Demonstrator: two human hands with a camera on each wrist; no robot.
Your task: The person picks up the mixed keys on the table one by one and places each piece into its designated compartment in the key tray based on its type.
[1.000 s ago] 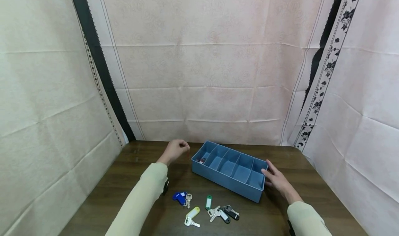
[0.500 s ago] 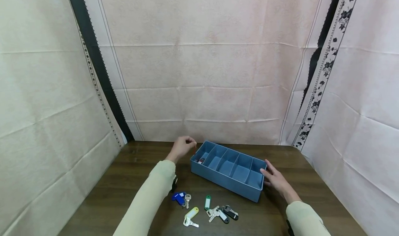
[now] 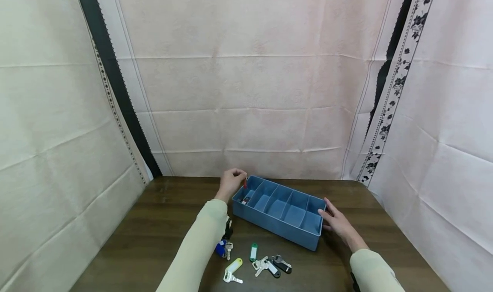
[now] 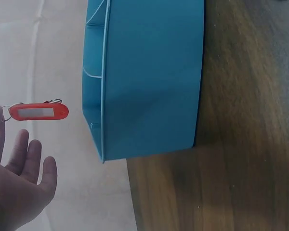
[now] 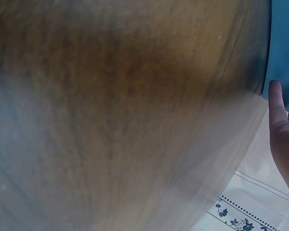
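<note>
Below L hand (image 3: 231, 183), red tag (image 4: 37, 111) hangs vert. from pinch.

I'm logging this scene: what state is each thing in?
Left hand: holding the red tag.
Red tag: hanging midair.
Blue box: upright, leftmost compartment occupied.
Right hand: touching the box's right end.
Blue tag: partly hidden, on table.
Yellow tag: on table.
Green tag: on table.
Black tags: on table.
Keys alongside: on table.

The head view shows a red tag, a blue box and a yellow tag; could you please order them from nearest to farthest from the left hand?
1. Red tag: pinched by its ring in the left hand.
2. Blue box: close by, on the hand's right.
3. Yellow tag: farthest, on the table's near part.
</note>
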